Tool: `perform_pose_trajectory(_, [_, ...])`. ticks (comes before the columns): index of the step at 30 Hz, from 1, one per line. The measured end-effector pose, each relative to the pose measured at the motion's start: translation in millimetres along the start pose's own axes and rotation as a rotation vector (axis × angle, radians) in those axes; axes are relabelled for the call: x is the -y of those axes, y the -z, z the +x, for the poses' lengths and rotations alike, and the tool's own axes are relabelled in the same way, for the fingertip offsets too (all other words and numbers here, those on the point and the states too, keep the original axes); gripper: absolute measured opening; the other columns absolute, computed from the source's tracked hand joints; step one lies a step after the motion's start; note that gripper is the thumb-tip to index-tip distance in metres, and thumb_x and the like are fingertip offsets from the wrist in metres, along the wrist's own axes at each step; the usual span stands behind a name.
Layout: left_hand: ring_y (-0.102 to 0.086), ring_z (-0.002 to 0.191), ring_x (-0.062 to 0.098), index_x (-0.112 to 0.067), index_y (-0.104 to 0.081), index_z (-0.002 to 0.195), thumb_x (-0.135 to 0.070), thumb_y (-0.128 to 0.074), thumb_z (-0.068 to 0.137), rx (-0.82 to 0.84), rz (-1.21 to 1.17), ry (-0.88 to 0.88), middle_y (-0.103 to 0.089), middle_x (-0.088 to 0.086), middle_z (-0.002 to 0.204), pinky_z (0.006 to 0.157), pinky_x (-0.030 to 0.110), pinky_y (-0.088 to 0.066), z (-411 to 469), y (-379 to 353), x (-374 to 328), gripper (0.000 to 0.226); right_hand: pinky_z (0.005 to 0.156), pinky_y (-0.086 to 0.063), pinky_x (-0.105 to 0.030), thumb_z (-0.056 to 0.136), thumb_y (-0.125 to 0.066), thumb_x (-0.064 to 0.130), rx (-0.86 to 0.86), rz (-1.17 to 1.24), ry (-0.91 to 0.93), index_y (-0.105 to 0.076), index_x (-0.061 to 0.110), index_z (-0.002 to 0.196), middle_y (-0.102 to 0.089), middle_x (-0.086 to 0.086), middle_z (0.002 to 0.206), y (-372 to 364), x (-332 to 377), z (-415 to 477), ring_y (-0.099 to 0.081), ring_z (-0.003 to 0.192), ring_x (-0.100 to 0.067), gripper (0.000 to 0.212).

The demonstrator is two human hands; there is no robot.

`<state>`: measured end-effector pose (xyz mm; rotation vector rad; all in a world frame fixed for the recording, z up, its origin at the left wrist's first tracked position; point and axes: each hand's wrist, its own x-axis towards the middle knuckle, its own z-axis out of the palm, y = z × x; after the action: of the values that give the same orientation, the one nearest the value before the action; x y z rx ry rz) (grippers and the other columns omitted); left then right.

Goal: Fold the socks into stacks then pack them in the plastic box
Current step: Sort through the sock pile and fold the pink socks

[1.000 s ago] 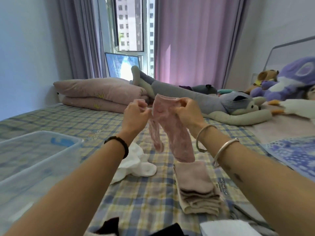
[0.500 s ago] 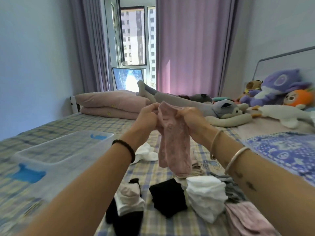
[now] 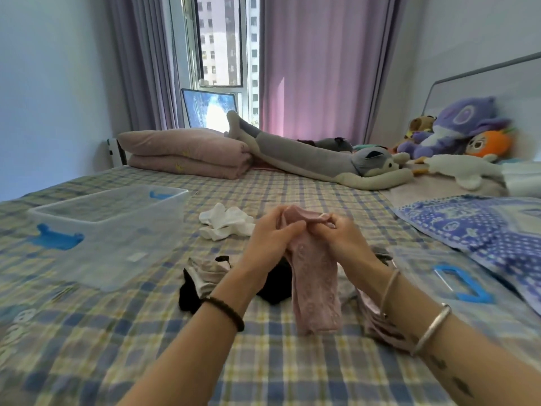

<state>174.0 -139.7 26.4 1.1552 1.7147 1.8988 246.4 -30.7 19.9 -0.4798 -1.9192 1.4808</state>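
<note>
So both hands are up at the cuff of a pink lace sock (image 3: 317,285). The left hand (image 3: 270,238) has its fingers curled, thumb and fingertips pinching the left side of the opening. The right hand (image 3: 342,241) does the same on the right side, fingers bunched tight on the edge. The sock hangs straight down from the fingers, and its toe end reaches the plaid sheet (image 3: 263,364) between the two forearms.

Just below the right-hand fingers, tucked under that wrist, sits a stack of folded pink socks (image 3: 377,320). Below the left-hand fingers there's a black sock pile (image 3: 188,297) with a beige sock (image 3: 209,271) lying on top, and more black fabric behind the hanging sock. A loose heap of white socks (image 3: 227,221) lies just beyond the left fingertips.

The clear plastic box (image 3: 117,244) with blue clips is well off to the left of the fingers, open side up. I can't make out any socks in it. Its lid (image 3: 421,265), with a blue handle, lies flat to the right of the right hand.

There's a black hair tie (image 3: 227,310) on the left wrist and silver bangles (image 3: 433,326) on the right. Far past the fingers are a folded pink quilt (image 3: 187,153) and a long grey plush husky (image 3: 322,161).
</note>
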Motion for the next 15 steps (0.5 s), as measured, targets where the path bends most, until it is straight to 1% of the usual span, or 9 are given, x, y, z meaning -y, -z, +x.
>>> perform_pose_trajectory(1, [-0.062, 0.083, 0.012, -0.027, -0.059, 0.090, 0.000, -0.053, 0.086, 0.002, 0.005, -0.014, -0.064, -0.001, 0.088, 0.067, 0.021, -0.049, 1.0, -0.9, 4.8, 0.028, 0.052, -0.047, -0.009, 0.088, -0.058, 0.015, -0.010, 0.026, -0.013, -0.059, 0.016, 0.088, -0.064, 0.004, 0.079, 0.7, -3.5, 0.6, -0.060, 0.071, -0.004, 0.002])
perform_pose_trajectory(2, [-0.062, 0.083, 0.012, -0.029, -0.057, 0.093, 0.006, -0.051, 0.085, -0.015, -0.006, -0.016, -0.064, 0.000, 0.090, 0.067, 0.020, -0.049, 1.1, -1.0, 8.4, 0.036, 0.055, -0.049, -0.012, 0.087, -0.059, 0.016, -0.025, 0.048, -0.025, -0.058, 0.013, 0.095, -0.064, 0.002, 0.082, 0.6, -6.5, 0.5, -0.060, 0.073, -0.006, 0.008])
perform_pose_trajectory(4, [-0.065, 0.074, 0.009, -0.030, -0.053, 0.101, 0.009, -0.048, 0.084, -0.078, -0.081, -0.004, -0.065, 0.001, 0.086, 0.061, 0.019, -0.051, 0.4, 1.3, 13.7, 0.043, 0.061, -0.047, -0.017, 0.085, -0.061, 0.017, -0.039, 0.091, -0.049, -0.053, 0.012, 0.102, -0.062, -0.001, 0.089, 0.4, -13.2, 0.0, -0.059, 0.079, -0.009, 0.019])
perform_pose_trajectory(6, [-0.068, 0.064, 0.007, -0.028, -0.047, 0.111, 0.010, -0.048, 0.085, -0.119, -0.213, 0.041, -0.067, 0.001, 0.081, 0.054, 0.017, -0.051, 2.2, 5.6, 17.5, 0.045, 0.065, -0.046, -0.018, 0.086, -0.057, 0.017, 0.082, 0.148, -0.072, -0.056, 0.018, 0.102, -0.065, 0.004, 0.094, 0.1, -17.5, -1.0, -0.061, 0.086, -0.009, 0.015])
perform_pose_trajectory(8, [-0.070, 0.063, 0.006, -0.023, -0.045, 0.116, 0.008, -0.051, 0.086, -0.116, -0.329, 0.079, -0.067, 0.006, 0.088, 0.051, 0.018, -0.052, 5.6, 10.3, 17.2, 0.044, 0.075, -0.047, -0.023, 0.084, -0.053, 0.017, 0.270, 0.282, -0.120, -0.062, 0.025, 0.102, -0.070, 0.011, 0.091, 1.7, -20.8, -2.9, -0.063, 0.091, -0.007, 0.021])
perform_pose_trajectory(10, [-0.071, 0.065, 0.009, -0.019, -0.046, 0.117, 0.006, -0.053, 0.086, -0.103, -0.408, 0.099, -0.067, 0.007, 0.092, 0.052, 0.020, -0.053, 10.8, 12.5, 16.8, 0.041, 0.079, -0.047, -0.028, 0.080, -0.056, 0.017, 0.366, 0.390, -0.173, -0.065, 0.020, 0.101, -0.071, 0.007, 0.090, 1.9, -24.1, -1.3, -0.064, 0.090, -0.010, 0.023])
perform_pose_trajectory(11, [-0.071, 0.067, 0.011, -0.017, -0.046, 0.117, 0.005, -0.053, 0.086, -0.107, -0.452, 0.111, -0.068, 0.008, 0.094, 0.053, 0.021, -0.054, 12.4, 12.6, 17.1, 0.039, 0.077, -0.049, -0.027, 0.081, -0.058, 0.015, 0.371, 0.386, -0.178, -0.066, 0.017, 0.099, -0.072, 0.004, 0.091, 0.7, -27.0, -0.4, -0.065, 0.088, -0.011, 0.020])
perform_pose_trajectory(13, [-0.071, 0.074, 0.015, -0.009, -0.046, 0.121, -0.001, -0.058, 0.085, -0.112, -0.532, 0.157, -0.066, 0.012, 0.104, 0.057, 0.024, -0.056, 16.3, 12.1, 22.0, 0.039, 0.065, -0.053, -0.022, 0.083, -0.059, 0.011, 0.322, 0.350, -0.156, -0.067, 0.016, 0.092, -0.074, 0.005, 0.082, -4.8, -28.3, 2.3, -0.069, 0.078, -0.009, 0.013])
perform_pose_trajectory(15, [-0.069, 0.085, 0.020, -0.002, -0.053, 0.120, -0.016, -0.065, 0.079, -0.066, -0.467, 0.230, -0.066, 0.016, 0.109, 0.068, 0.027, -0.058, 18.6, 11.0, 27.3, 0.045, 0.054, -0.052, -0.016, 0.084, -0.059, 0.009, 0.237, 0.348, -0.115, -0.066, 0.016, 0.092, -0.074, 0.008, 0.071, -7.1, -26.6, 7.4, -0.070, 0.067, -0.006, 0.012])
